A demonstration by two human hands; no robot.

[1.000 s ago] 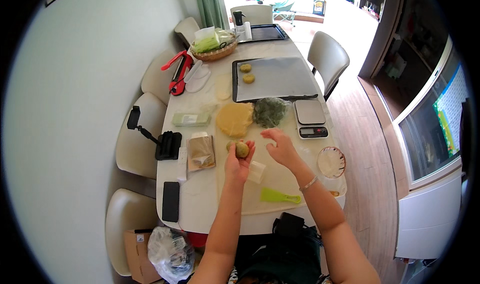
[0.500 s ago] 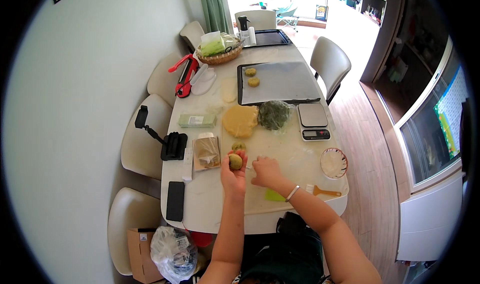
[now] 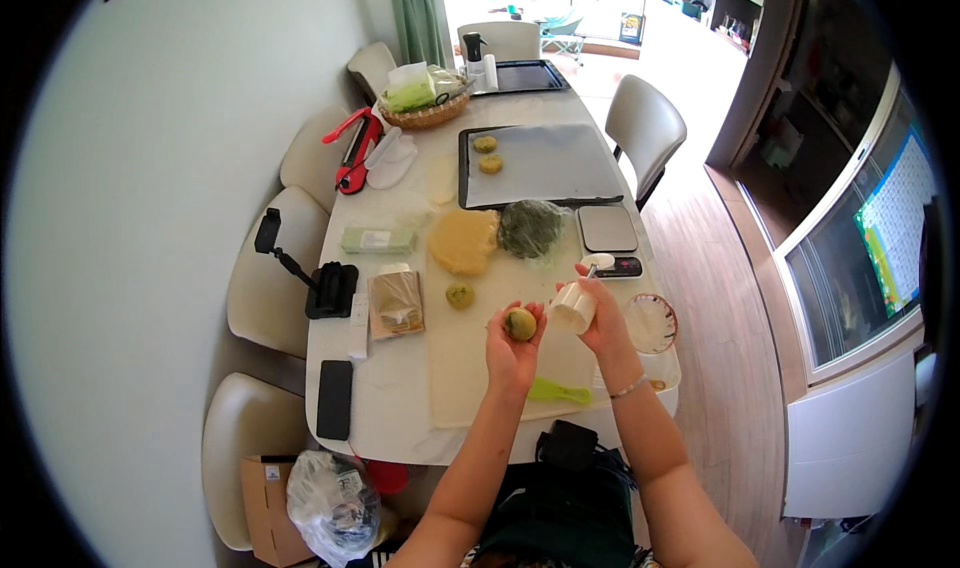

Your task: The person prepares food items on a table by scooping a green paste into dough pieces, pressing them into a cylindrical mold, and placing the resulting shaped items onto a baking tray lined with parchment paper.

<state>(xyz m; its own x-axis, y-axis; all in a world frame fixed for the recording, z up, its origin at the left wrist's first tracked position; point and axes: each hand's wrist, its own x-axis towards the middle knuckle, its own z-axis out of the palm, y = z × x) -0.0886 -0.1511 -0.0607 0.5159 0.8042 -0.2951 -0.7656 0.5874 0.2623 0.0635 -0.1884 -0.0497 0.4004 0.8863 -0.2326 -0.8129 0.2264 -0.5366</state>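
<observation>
A yellow-green dough ball (image 3: 520, 324) rests in the cupped palm of my left hand (image 3: 510, 358), above the cream mat (image 3: 455, 368). My right hand (image 3: 604, 320) grips a white mooncake mould (image 3: 572, 310), a tilted cylinder with a metal rod and a white top. Mould and dough ball are close but apart. Another dough ball (image 3: 460, 296) lies on the mat, left of my hands. Beyond it sit a mass of yellow dough (image 3: 465, 243) and a dark green one (image 3: 530, 230) in plastic. Near my wrists lies a lime-green tool (image 3: 560, 392).
Two pressed cakes (image 3: 490, 165) sit on a paper-lined baking tray (image 3: 560, 168). At the right are a kitchen scale (image 3: 607, 230) and a round bowl (image 3: 651, 324). Leftward lie a packet (image 3: 396, 303), a phone (image 3: 335, 400) and a phone stand (image 3: 331, 290).
My right hand has moved up and right and now holds the mooncake mould. My left hand has shifted right with its dough ball, uncovering the one on the mat. The view has shifted slightly.
</observation>
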